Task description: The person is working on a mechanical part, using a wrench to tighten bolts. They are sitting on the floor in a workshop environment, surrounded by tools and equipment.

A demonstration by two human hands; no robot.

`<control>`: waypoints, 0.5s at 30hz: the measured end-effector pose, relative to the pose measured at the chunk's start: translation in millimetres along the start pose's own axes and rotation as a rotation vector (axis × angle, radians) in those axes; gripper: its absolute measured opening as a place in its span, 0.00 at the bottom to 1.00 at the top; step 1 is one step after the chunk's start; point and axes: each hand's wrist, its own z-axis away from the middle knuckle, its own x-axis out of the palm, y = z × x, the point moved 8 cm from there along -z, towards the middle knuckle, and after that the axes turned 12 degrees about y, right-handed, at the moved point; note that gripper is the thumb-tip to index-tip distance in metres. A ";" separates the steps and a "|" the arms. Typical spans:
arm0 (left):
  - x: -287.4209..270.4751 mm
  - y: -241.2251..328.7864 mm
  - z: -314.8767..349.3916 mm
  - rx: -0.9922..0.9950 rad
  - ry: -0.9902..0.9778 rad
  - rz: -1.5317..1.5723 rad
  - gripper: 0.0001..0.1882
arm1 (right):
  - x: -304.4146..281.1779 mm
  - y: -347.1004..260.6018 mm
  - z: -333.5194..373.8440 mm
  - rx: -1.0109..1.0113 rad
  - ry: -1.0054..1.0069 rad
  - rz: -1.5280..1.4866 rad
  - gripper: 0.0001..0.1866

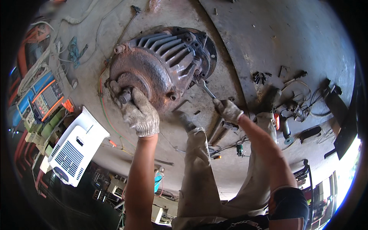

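A heavy, rusty machine housing with cooling fins lies on the floor in front of me. My left hand, in a knitted glove, is closed around the short shaft stub at the housing's near left end. In my right hand, also gloved, I grip a metal wrench. The wrench's head reaches the flange side of the housing, by its lower right edge. Whether its jaw sits on a bolt is too small to tell.
An L-shaped hex key lies near my feet. Small dark bolts are grouped at the right, near a cabled power tool. A white vented unit stands at the left. A long-handled tool lies behind the housing.
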 end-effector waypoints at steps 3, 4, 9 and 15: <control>-0.5 5.8 0.8 0.007 -0.010 0.047 0.21 | 59.3 7.7 -10.4 0.027 0.110 -0.384 0.32; -1.6 7.3 0.7 0.028 -0.004 0.039 0.20 | 74.8 8.9 -15.7 0.067 0.152 -0.477 0.33; -0.4 7.6 -0.7 0.140 0.051 0.016 0.19 | 109.2 -2.2 -31.2 0.053 0.251 -0.623 0.35; 1.8 8.2 1.8 0.245 0.096 0.004 0.18 | 106.2 2.9 -34.2 0.140 0.220 -0.703 0.36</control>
